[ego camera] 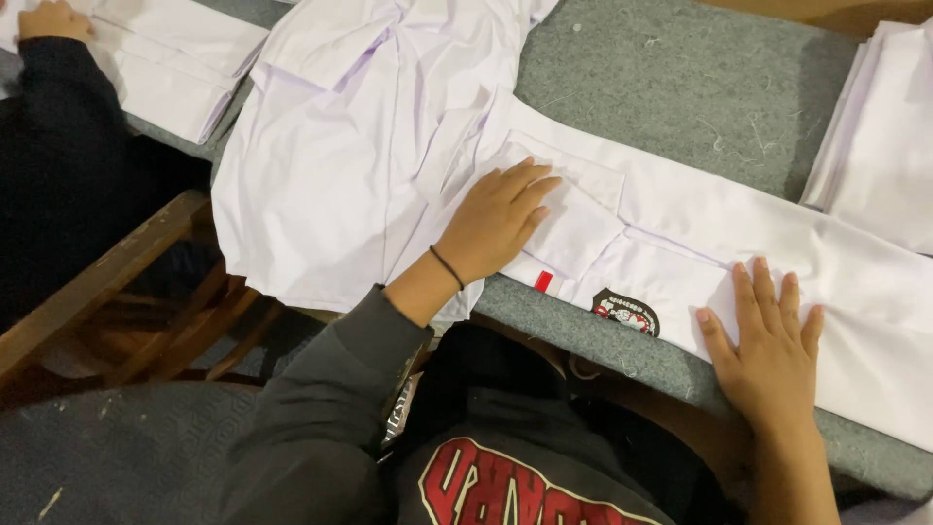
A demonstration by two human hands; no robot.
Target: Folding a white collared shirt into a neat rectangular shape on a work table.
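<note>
A white shirt lies spread on a grey felt-covered table, one part folded into a long band running to the right. My left hand lies flat, fingers together, on the shirt's pocket flap near the middle. My right hand presses flat with fingers slightly apart on the folded band at the table's near edge. A round red, black and white badge and a small red tab show on the cloth between my hands. Neither hand grips anything.
A stack of folded white shirts sits at the right. At top left another person's hand in a dark sleeve rests on folded white cloth. A wooden chair frame stands left, below the table edge.
</note>
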